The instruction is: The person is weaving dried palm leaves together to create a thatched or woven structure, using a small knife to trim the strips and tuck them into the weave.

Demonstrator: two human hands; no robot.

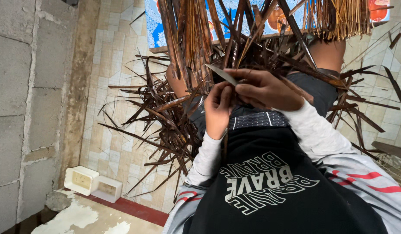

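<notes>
just below the hanging bundle of dried palm strips, the right hand grips a knife blade; the left hand pinches one strip. steady, shallow strokes directed away from the fingers would likely suit.

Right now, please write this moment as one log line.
left hand: grips dark leaf strip | right hand: holds knife blade | around: heap of dried brown leaf strips on lap and tiled floor
</notes>
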